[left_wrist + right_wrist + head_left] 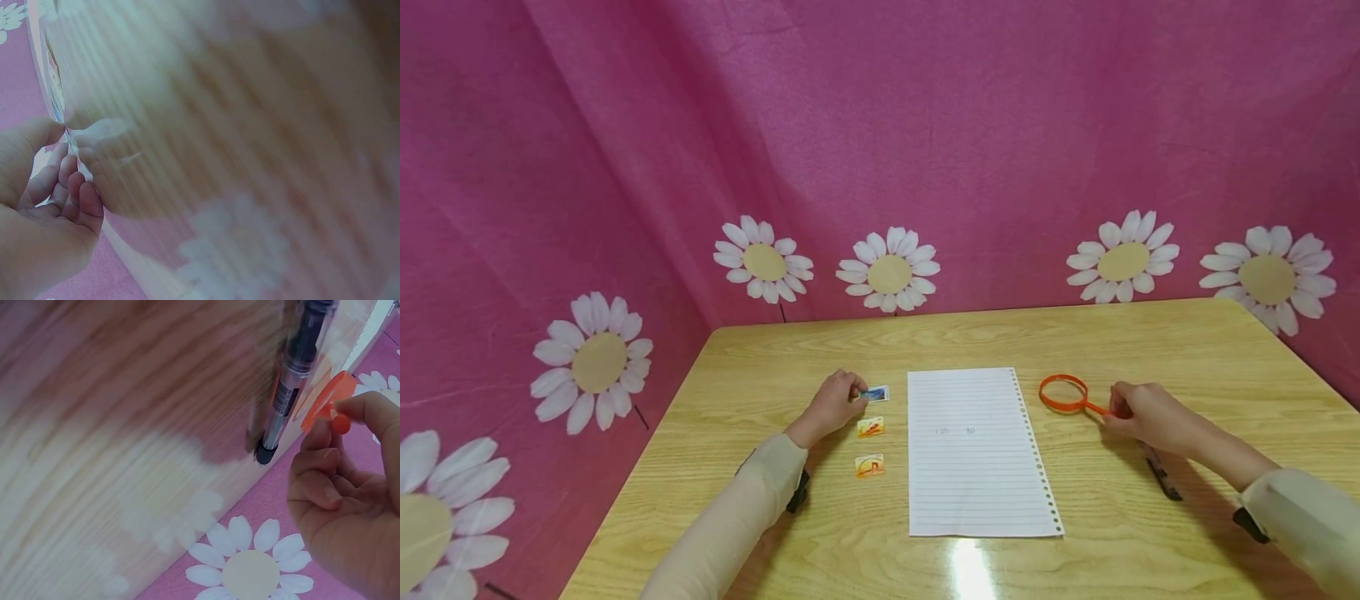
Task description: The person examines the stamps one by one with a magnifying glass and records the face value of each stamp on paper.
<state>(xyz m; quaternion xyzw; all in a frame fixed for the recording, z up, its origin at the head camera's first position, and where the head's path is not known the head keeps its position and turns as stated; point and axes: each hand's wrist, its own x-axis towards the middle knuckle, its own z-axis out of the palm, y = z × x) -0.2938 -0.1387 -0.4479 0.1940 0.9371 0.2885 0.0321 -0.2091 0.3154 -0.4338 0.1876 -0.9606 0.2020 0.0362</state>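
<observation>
A small blue stamp with a white border lies left of the lined paper, at the top of a column. My left hand pinches its left edge between thumb and fingers, low over the table; the left wrist view shows the fingertips right at the tabletop. Two yellow-orange stamps sit below, a middle one and a lower one. On the right, an orange magnifying glass has its round frame toward the paper. The end of its handle is held by my right hand, between thumb and forefinger.
A lined sheet of paper with punched holes and faint written numbers lies mid-table. Beside my right hand is a black and clear pen, partly hidden under the forearm in the head view. Pink flowered cloth hangs behind the wooden table.
</observation>
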